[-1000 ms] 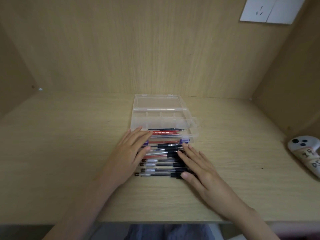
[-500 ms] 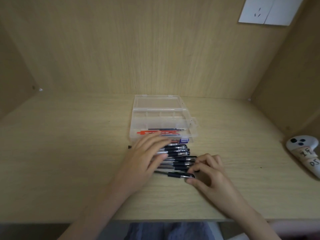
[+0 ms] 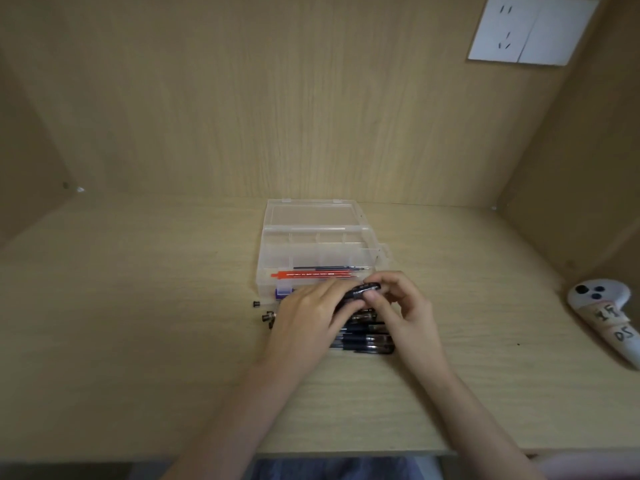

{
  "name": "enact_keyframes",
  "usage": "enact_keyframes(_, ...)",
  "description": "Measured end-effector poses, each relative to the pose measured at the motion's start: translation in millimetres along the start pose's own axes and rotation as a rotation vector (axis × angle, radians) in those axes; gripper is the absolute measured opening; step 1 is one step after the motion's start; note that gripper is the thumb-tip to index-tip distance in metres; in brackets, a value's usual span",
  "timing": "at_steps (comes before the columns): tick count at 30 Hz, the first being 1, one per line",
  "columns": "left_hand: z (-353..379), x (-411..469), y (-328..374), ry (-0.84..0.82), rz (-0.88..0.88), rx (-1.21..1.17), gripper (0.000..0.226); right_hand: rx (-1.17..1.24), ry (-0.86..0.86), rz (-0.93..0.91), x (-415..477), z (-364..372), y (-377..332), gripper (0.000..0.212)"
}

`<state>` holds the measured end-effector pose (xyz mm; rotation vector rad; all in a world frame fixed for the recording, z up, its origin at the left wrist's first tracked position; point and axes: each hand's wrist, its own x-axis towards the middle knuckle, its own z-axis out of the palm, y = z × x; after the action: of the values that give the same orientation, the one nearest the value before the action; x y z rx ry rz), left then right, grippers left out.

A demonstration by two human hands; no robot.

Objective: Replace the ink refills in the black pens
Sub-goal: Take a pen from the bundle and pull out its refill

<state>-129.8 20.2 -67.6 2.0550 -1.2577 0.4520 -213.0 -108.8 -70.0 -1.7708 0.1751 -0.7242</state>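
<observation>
Several black pens (image 3: 367, 341) lie side by side on the wooden desk, in front of an open clear plastic box (image 3: 311, 251). Red and dark ink refills (image 3: 318, 273) lie in the box's front compartment. One black pen (image 3: 365, 291) is lifted above the pile. My left hand (image 3: 311, 320) grips its barrel and my right hand (image 3: 401, 306) pinches its cap end with thumb and fingers. Small dark pen parts (image 3: 266, 317) lie on the desk left of the pile. The rest of the pile is hidden under my hands.
A white controller with handwritten labels (image 3: 609, 313) lies at the desk's right edge. Wooden walls close in behind and on both sides. A white wall socket (image 3: 530, 29) sits at the upper right. The desk's front edge runs just below my forearms.
Both hands went from lying flat on the pen pile to picking one black pen up. My right hand moved up and left to pinch its end; my left hand curled around the barrel.
</observation>
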Motion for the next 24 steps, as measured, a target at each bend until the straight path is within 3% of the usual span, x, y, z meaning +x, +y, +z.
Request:
enact_keyframes(4,2.1,-5.6,-3.4,0.052,0.016,0.028,0.026,0.063,-0.038,0.010,-5.6,-2.1,4.5,0.009)
enact_keyframes(20,-0.2,-8.3,-6.0,0.125,0.001,0.067,0.032,0.081,-0.041,-0.033,-10.2,-0.9,2.8,0.018)
enact_keyframes(24,-5.5,-8.5,-5.6,0.102,-0.054,0.014,0.030,-0.024,0.027,-0.072,-12.6,-6.4,3.1,0.006)
